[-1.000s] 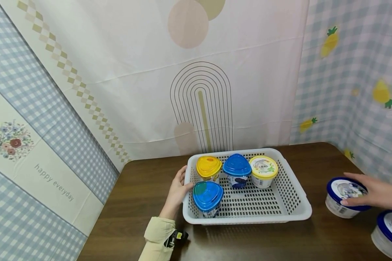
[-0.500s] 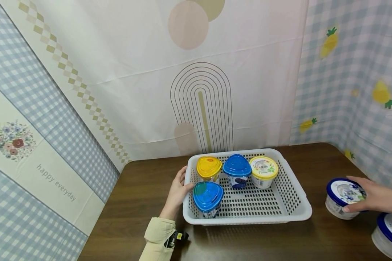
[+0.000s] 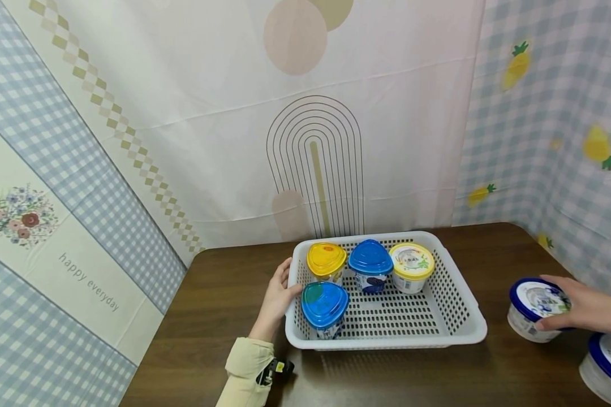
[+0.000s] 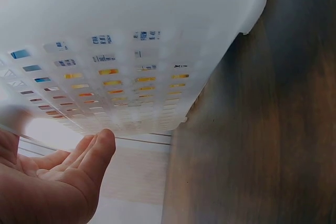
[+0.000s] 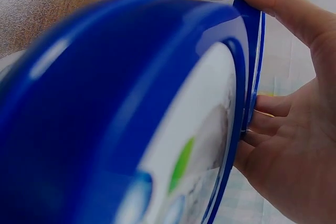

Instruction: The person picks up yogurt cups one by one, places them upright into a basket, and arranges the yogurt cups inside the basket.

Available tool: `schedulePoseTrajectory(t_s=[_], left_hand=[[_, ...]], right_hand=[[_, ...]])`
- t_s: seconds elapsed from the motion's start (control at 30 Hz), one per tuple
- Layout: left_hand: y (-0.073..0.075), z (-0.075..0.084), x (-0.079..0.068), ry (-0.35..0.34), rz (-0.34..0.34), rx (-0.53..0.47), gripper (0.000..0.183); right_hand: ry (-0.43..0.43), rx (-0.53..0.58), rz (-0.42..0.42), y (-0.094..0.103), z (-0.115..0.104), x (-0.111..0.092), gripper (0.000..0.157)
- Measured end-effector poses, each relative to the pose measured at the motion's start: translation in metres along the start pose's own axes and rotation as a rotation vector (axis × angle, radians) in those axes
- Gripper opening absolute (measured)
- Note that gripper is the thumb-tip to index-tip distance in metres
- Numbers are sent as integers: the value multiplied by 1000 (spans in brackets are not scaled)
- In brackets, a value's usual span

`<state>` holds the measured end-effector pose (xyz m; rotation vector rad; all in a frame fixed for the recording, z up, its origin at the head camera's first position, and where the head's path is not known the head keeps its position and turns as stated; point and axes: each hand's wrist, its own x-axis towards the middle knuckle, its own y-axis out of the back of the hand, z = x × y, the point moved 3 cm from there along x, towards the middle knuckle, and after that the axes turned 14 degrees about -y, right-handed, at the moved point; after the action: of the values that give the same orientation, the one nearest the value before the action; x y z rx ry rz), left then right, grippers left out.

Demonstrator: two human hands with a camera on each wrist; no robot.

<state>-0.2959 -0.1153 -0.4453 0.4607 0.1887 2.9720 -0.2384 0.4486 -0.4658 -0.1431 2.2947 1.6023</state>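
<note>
My right hand [image 3: 582, 308] spans a round white tub [image 3: 532, 330] with a dark blue lid, thumb on the near side and fingers around the far side. The tub is at the right of the wooden table. In the right wrist view, a nearer blue-lidded tub [image 5: 131, 87] partly hides the held one. My left hand [image 3: 275, 302] holds the left end of a white plastic basket [image 3: 458, 339], its thumb at the rim. Inside stand a yellow-lidded cup [image 3: 326, 260], two blue-lidded cups [image 3: 370, 257] [image 3: 325, 305] and a round yellow-lidded tub [image 3: 411, 268].
Another large blue-lidded tub [image 3: 608, 367] stands at the lower right, cut off by the frame edge. Patterned cloth [image 3: 224, 141] hangs behind the brown table [image 3: 214, 294] and along its sides. A strapped wrist camera [image 3: 272, 370] sits over the left sleeve.
My right hand has shifted slightly on the blue-lidded tub, its thumb moving down to the lid's near edge. The tub, basket and left hand stay practically in place.
</note>
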Motion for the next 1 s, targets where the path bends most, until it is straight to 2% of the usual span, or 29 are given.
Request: schedulePoseTrajectory(t_s=[0.2, 0.43, 0.7, 0.93, 1.0], left_hand=[[0, 0, 1, -5, 3, -3, 69], [-1, -1, 1, -16, 3, -17, 71], [-1, 0, 1, -20, 7, 1, 70], [2, -32, 8, -1, 18, -5, 74], [2, -36, 9, -4, 22, -4, 75]], right_hand=[[-37, 12, 2, 1, -1, 0, 111], [-56, -7, 42, 5, -1, 2, 115], [-86, 32, 74, 13, -1, 2, 123], [-69, 94, 124, 29, -4, -5, 121], [-61, 100, 150, 31, -5, -6, 120]])
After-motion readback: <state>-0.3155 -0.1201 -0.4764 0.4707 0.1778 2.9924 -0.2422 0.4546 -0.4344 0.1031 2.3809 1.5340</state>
